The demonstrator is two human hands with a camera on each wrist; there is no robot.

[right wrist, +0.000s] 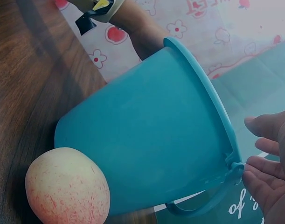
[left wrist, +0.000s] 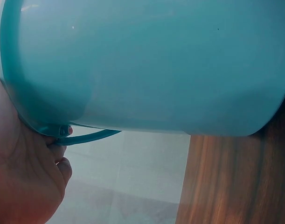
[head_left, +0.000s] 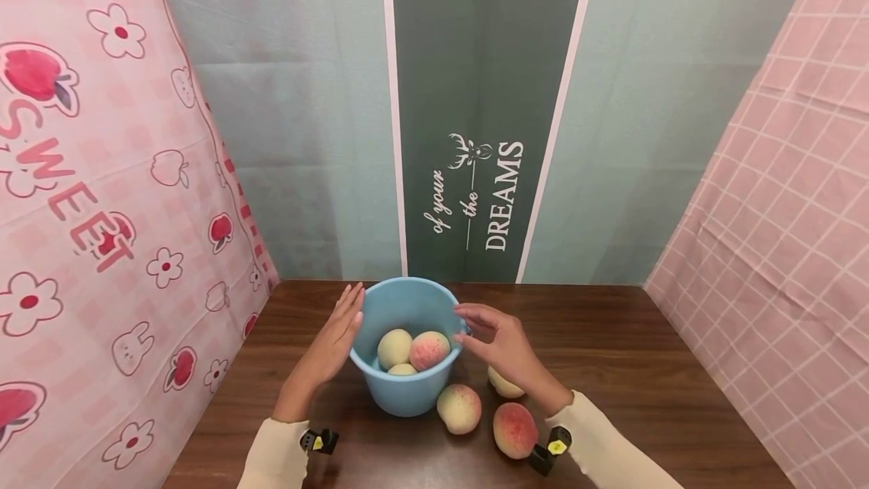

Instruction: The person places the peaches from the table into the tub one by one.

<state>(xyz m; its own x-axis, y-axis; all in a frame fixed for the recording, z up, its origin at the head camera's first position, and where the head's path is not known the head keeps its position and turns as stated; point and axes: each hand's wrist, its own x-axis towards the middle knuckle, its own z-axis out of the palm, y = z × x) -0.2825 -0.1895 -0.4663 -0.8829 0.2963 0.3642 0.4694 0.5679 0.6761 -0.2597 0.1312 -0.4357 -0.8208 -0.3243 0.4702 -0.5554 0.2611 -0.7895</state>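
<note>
A light blue bucket (head_left: 409,396) stands upright on the table with three peaches inside, one of them a pink-flushed peach (head_left: 430,352). Against the bucket's left rim rests my left hand (head_left: 334,338), its fingers straight and together. My right hand (head_left: 498,334) is at the opposite rim, thumb and fingers spread apart. In the right wrist view its fingertips (right wrist: 248,173) are right at the joint of the bucket's handle (right wrist: 203,207), while the thumb stays off the rim. The handle hangs down on the bucket's far side.
Right of the bucket lie a pale peach (head_left: 459,409), a redder peach (head_left: 514,430) and a third peach (head_left: 505,383) partly hidden under my right wrist. A green cloth backdrop (head_left: 319,134) rises behind the wooden table (head_left: 611,368), with pink cloths on both sides.
</note>
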